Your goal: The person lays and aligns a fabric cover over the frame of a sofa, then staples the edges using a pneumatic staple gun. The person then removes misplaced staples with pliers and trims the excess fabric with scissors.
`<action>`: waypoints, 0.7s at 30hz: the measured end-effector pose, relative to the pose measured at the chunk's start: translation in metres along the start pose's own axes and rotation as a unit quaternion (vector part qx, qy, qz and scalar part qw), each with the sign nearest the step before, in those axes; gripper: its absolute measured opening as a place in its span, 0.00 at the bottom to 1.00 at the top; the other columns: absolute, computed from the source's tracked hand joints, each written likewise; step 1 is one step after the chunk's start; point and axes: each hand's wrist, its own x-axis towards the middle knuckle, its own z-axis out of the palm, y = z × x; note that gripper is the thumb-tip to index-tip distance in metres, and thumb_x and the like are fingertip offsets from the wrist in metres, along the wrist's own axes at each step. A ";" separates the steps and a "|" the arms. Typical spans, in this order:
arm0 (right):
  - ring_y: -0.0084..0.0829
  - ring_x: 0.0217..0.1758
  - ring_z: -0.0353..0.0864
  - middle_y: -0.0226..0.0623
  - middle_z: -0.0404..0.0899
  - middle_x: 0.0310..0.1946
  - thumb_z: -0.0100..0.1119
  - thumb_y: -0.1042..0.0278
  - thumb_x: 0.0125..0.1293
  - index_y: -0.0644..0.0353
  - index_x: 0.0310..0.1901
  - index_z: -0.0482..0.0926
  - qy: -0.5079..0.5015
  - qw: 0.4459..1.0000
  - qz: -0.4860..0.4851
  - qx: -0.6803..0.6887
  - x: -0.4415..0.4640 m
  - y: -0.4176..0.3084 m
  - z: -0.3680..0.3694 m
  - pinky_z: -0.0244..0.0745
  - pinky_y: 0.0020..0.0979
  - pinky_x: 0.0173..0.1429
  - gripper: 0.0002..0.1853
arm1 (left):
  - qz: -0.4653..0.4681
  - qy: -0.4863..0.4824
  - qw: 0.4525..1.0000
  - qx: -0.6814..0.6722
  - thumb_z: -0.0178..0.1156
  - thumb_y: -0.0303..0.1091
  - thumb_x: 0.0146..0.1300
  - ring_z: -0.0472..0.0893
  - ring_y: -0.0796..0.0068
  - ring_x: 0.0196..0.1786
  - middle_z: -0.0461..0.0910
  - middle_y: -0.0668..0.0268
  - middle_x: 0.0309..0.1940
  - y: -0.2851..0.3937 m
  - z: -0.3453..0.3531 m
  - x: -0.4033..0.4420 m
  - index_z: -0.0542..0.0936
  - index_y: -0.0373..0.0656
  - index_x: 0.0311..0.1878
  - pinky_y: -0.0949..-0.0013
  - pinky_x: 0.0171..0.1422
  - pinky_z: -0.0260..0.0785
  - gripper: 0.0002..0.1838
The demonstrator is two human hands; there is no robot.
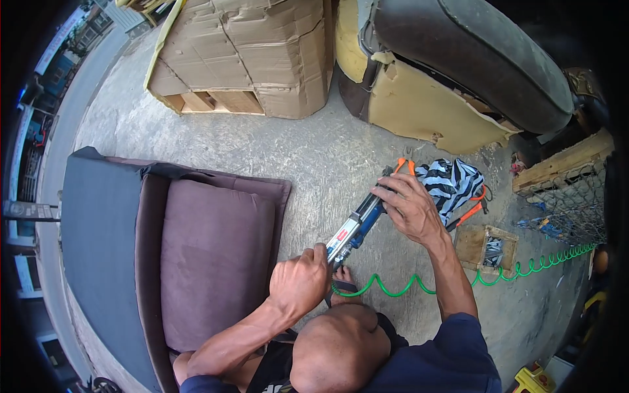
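Observation:
A blue and silver air staple gun (357,226) is held slantwise above the concrete floor, in front of my knee. My left hand (298,281) is closed around its lower end. At its upper end my right hand (413,206) grips it, fingers bent over the dark tip. A green coiled air hose (419,283) runs from near the lower end off to the right. Beyond my right hand lie orange-handled pliers (407,164) and a black-and-white striped cloth or bag (452,187). My left palm hides part of the tool.
A purple upholstered seat (216,262) stands at my left. A cardboard-covered frame (242,59) and a torn brown sofa piece (458,72) stand ahead. To the right are an orange-handled tool (468,215), a small wooden box (493,250) and a wire-mesh wooden frame (570,190).

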 end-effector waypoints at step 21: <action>0.21 0.30 0.72 0.26 0.73 0.31 0.50 0.22 0.71 0.52 0.51 0.74 0.189 0.383 0.411 0.805 -0.016 0.007 0.109 0.74 0.27 0.37 0.35 | -0.055 -0.062 0.970 -0.227 0.65 0.34 0.70 0.87 0.49 0.37 0.85 0.49 0.34 0.015 -0.029 0.012 0.79 0.33 0.60 0.57 0.40 0.78 0.19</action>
